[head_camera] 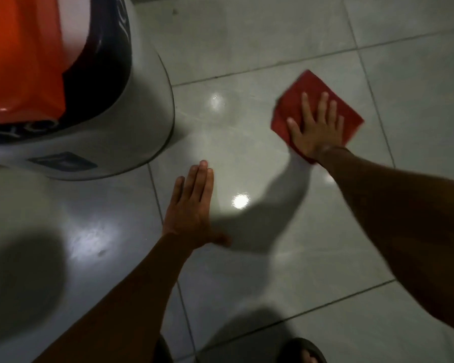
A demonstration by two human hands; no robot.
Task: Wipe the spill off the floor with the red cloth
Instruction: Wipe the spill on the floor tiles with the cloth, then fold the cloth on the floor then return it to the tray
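The red cloth [309,93] lies flat on the pale tiled floor [247,61] at the upper right. My right hand [315,127] presses down on it with the fingers spread. My left hand [194,205] rests flat on the floor at the centre, fingers together, holding nothing. The tile between the two hands shines with bright glare spots and faint streaks; I cannot pick out a distinct spill.
A large grey rounded body [131,121] with an orange and dark top [21,56] fills the upper left, close to my left hand. A sandalled foot [304,351] shows at the bottom edge. Open tiles stretch to the right and top.
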